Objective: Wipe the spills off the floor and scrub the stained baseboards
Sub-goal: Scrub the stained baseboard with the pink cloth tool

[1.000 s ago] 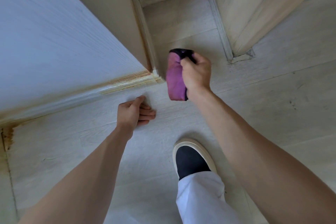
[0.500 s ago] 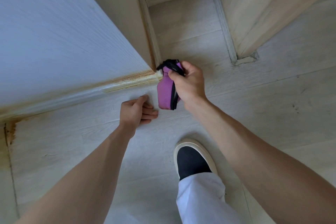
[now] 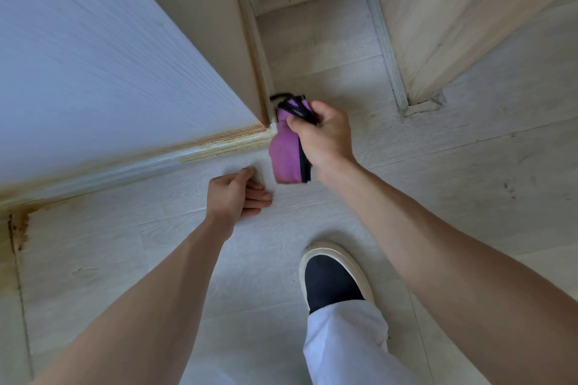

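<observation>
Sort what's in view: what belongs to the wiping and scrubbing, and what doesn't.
Job:
- folded purple cloth with black edging, held by right hand
- orange-stained white baseboard
- pale wood-look floor

Not the job:
- dark slip-on shoe with cream sole
- left hand resting on floor

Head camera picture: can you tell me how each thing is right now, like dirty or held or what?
purple cloth: bunched, gripped, its top at the baseboard corner
right hand: grips the cloth
left hand: rests on the floor, fingers loosely curled, holding nothing
baseboard: stained orange-brown
floor: pale, orange stain at far left
shoe: flat on the floor
</observation>
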